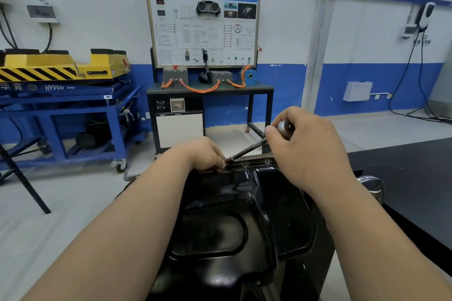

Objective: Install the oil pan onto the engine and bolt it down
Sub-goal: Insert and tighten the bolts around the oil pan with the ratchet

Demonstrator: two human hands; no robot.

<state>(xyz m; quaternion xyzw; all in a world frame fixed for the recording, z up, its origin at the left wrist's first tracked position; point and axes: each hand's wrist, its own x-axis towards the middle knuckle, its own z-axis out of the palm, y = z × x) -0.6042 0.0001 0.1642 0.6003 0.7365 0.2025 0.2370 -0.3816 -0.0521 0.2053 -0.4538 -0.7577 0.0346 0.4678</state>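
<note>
While the black oil pan (pixel 234 215) lies sump-up in the near centre, between both forearms, the right hand (pixel 300 139) is wrapped round the chrome knob of a long driver (pixel 247 150). Its shaft slants down and left to the pan's far flange (pixel 254 163), where the left hand (pixel 203 154) pinches its tip. One bolt (pixel 267 161) sits in the flange just to the right. The pan looks like stiff pressed steel, fairly heavy, its glossy dome likely slippery; the flange rim seems the surest grip.
</note>
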